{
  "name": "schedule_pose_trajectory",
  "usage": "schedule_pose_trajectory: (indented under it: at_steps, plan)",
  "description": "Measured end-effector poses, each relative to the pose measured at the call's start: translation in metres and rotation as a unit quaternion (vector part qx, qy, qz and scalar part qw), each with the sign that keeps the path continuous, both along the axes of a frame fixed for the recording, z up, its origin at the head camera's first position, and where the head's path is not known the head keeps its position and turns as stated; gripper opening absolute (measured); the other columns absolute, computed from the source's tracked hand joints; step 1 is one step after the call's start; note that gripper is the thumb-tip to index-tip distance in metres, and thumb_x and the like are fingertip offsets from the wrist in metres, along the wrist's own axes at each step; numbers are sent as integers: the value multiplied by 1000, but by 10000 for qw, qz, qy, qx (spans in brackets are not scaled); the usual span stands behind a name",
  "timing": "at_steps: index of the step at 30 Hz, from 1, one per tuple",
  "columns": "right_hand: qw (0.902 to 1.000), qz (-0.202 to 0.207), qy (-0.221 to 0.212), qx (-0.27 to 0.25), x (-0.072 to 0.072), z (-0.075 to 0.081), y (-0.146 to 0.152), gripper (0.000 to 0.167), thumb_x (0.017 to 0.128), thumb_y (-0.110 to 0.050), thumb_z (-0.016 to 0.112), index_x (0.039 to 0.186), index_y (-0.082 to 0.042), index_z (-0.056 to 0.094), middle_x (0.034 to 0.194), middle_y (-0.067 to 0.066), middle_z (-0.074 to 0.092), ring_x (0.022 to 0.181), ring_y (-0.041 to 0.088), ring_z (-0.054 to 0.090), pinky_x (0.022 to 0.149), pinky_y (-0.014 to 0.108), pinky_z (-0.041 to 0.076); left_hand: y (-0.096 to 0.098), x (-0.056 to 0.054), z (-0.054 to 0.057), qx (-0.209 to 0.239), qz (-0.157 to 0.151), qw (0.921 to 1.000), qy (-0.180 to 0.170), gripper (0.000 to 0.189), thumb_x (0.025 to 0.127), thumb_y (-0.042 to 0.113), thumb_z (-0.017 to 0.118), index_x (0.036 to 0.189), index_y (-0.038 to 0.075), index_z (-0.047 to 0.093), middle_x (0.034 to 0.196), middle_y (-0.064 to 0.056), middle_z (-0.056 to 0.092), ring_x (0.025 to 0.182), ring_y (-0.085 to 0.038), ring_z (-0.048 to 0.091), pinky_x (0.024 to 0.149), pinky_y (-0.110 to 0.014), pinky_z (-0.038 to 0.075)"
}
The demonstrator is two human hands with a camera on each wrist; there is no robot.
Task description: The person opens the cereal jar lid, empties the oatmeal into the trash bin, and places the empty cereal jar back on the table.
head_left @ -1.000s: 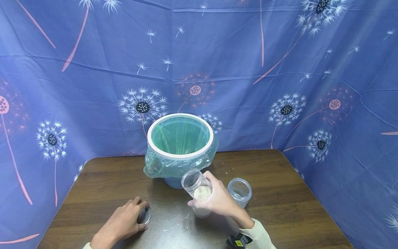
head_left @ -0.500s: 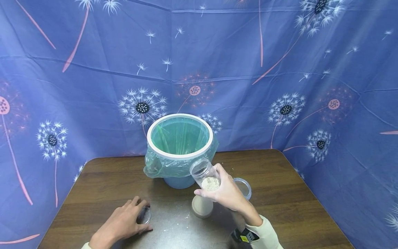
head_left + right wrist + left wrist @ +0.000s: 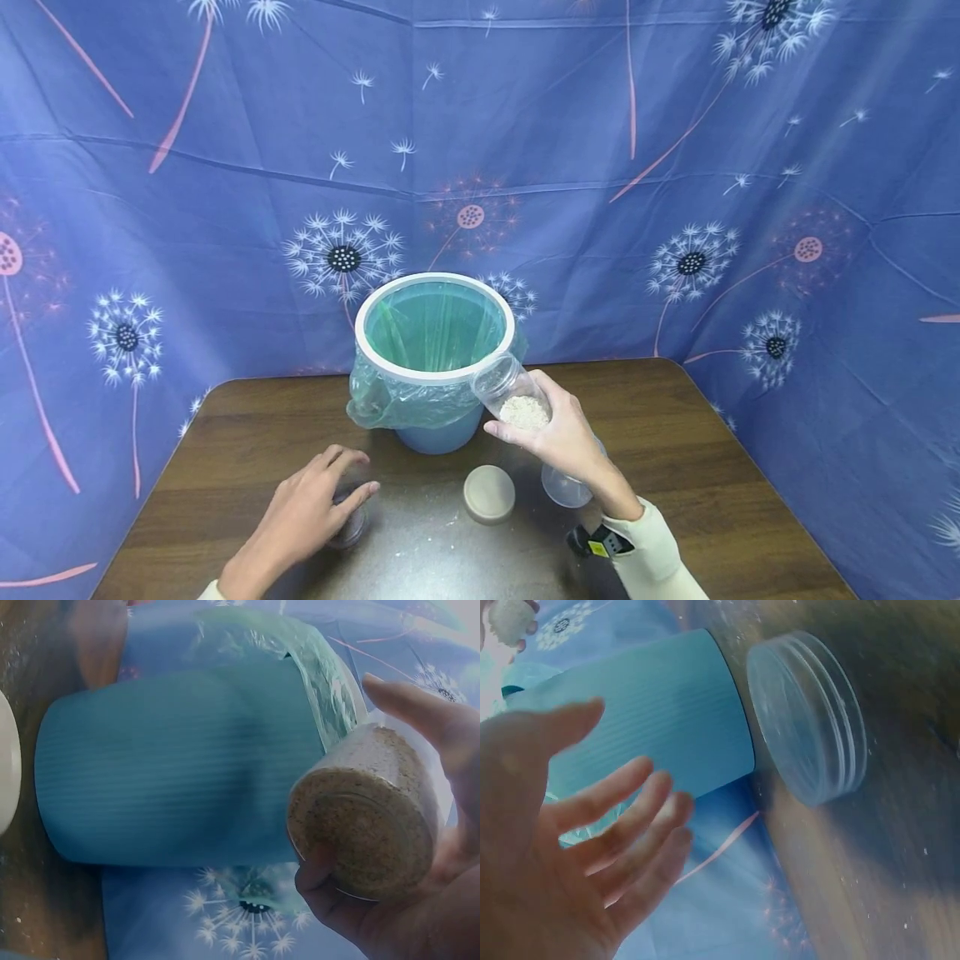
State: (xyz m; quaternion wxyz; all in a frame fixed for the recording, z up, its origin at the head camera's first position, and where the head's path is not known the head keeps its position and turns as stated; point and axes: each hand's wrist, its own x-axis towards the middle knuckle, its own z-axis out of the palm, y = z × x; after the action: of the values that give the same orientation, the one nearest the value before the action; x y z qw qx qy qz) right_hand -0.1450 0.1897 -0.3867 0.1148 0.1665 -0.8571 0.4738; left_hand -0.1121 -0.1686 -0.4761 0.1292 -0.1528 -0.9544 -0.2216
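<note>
My right hand point(image 3: 572, 435) grips a clear plastic jar point(image 3: 504, 385) partly filled with pale, crumbly powder. The jar tilts leftward, its open mouth overlapping the right rim of the bin point(image 3: 438, 440) in the head view. From the right wrist, the powder shows through the jar's base point(image 3: 364, 832), with fingers and thumb around its sides. My left hand point(image 3: 306, 510) hovers with spread, loosely bent fingers over a clear round lid point(image 3: 349, 530). In the left wrist view that lid point(image 3: 810, 720) lies apart from the fingers, which hold nothing.
A green plastic liner point(image 3: 375, 398) hangs over the bin under its white rim ring. A beige round lid point(image 3: 489, 494) lies in front of the bin. Another clear jar point(image 3: 566, 490) stands partly hidden behind my right wrist. White specks dot the wooden table point(image 3: 675, 467).
My right hand has raised the jar up and rightward to the bin's rim, uncovering the beige lid. My left fingers have lifted off the clear lid and spread.
</note>
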Motion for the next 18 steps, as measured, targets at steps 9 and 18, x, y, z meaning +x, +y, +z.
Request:
schedule_pose_trajectory:
  at_steps: [9, 18]
  plan:
    - [9994, -229, 232, -79, -15, 8, 7, 53, 78, -40, 97, 120, -27, 67, 114, -7, 75, 99, 19, 65, 83, 38, 50, -2, -19, 11, 2080, 282, 9777, 44, 20, 110, 27, 62, 116, 13, 75, 92, 7, 74, 84, -10, 71, 76, -30, 58]
    - [9973, -370, 551, 328, -33, 20, 16, 54, 78, -41, 97, 119, -23, 67, 115, -2, 76, 102, 20, 69, 84, 40, 51, -1, -46, 36, 3226, 1022, 9403, 355, 34, 111, 36, 58, 111, 7, 75, 87, -8, 75, 69, -15, 68, 63, -21, 51]
